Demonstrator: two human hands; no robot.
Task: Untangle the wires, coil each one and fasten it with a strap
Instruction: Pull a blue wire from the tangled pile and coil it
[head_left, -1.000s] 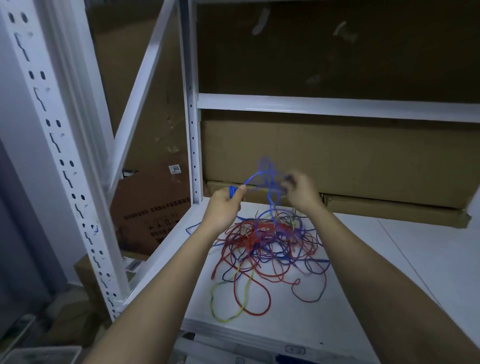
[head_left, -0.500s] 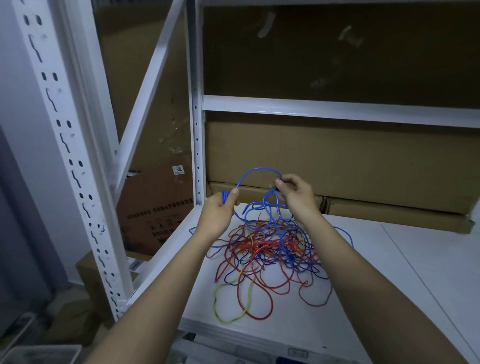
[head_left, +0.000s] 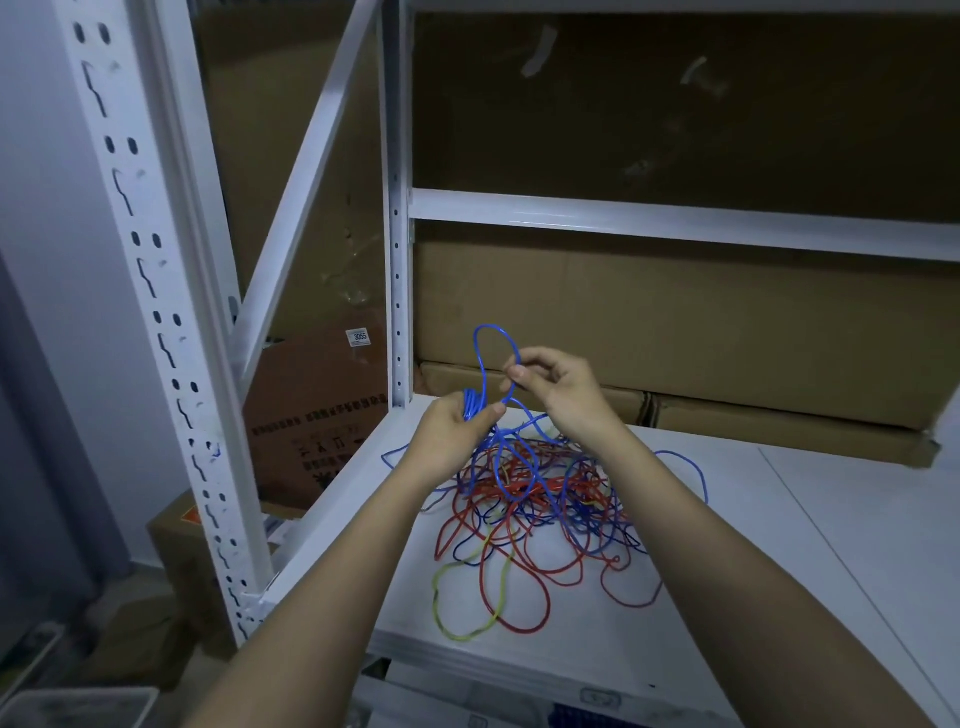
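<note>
A tangle of red, blue and yellow-green wires (head_left: 540, 509) lies on the white shelf board (head_left: 779, 561). My left hand (head_left: 449, 439) grips a small bundle of blue wire turns above the pile's far left side. A blue wire loop (head_left: 480, 345) rises from that bundle. My right hand (head_left: 558, 389) pinches the loop's right side between thumb and fingers, just right of the left hand. The rest of the blue wire trails down into the pile. A yellow-green loop (head_left: 467, 618) lies at the pile's near edge.
White rack uprights stand at the left (head_left: 156, 312) and behind the hands (head_left: 397, 260). Flat cardboard boxes (head_left: 675, 332) line the back of the shelf. More cartons (head_left: 311, 415) sit on the floor to the left. The shelf board extends bare to the right.
The hands have come closer together. The blue loop now stands narrower and taller, with my right hand bringing the wire toward the bundle held in my left hand.
</note>
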